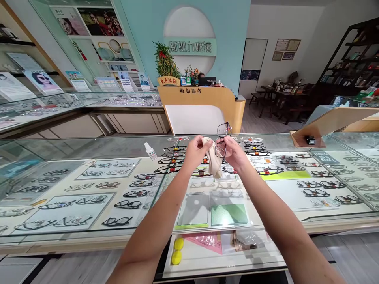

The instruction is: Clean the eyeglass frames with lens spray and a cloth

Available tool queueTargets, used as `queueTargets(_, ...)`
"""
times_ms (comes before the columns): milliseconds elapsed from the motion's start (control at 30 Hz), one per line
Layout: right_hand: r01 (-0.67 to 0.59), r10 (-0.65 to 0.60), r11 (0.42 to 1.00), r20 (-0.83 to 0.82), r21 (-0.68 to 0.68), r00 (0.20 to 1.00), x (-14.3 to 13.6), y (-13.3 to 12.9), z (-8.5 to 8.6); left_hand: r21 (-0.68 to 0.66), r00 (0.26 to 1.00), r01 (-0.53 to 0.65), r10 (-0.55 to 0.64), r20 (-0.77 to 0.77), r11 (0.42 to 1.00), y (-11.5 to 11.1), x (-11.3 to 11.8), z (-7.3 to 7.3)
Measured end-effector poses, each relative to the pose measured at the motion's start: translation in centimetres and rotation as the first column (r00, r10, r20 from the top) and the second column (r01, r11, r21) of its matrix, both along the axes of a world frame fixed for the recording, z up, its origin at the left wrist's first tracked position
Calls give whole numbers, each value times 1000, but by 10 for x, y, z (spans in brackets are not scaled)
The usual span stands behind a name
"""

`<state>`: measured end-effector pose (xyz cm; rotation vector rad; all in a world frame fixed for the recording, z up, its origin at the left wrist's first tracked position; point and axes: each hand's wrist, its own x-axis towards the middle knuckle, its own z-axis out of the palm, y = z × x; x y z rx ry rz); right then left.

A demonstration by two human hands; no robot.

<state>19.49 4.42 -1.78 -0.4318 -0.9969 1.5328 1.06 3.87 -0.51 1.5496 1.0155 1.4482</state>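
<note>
Above the glass counter, my left hand (196,152) is closed on a cream cloth (216,163), which hangs down between my two hands. My right hand (235,154) pinches a pair of dark-framed glasses (220,150) near the middle of the frame. The glasses are turned on end, one lens above the other, and the lower lens is beside the cloth. A small white bottle (150,151) is on the counter to the left of my left hand.
Rows of glasses lie in the glass display counter (106,233). A wooden stand (328,125) is at the right. An open drawer (204,269) below the counter's near edge holds yellow round cases (177,251). Further back is a wooden reception desk (235,114).
</note>
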Motion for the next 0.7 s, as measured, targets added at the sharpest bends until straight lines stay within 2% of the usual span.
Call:
queueTargets(133, 96, -97, 995, 49, 19, 994, -3, -3, 1, -16, 998, 50, -51, -35, 999, -2, 3, -1)
queueTargets(267, 194, -196, 980, 74, 34, 978, -1, -1, 1, -56, 989, 144, -145, -4, 988, -4, 5, 2)
queueTargets(400, 227, -228, 974, 60, 29, 972, 0, 2, 0, -26, 977, 213, -213, 17, 977, -8, 7, 4)
queueTargets(567, 214, -215, 977, 23, 13, 976, -2, 2, -1, 21, 992, 125, -125, 4, 992, -9, 12, -1)
queueTargets(700, 177, -177, 984, 2, 25, 984, -4, 0, 0, -56, 996, 83, -82, 25, 995, -6, 21, -10)
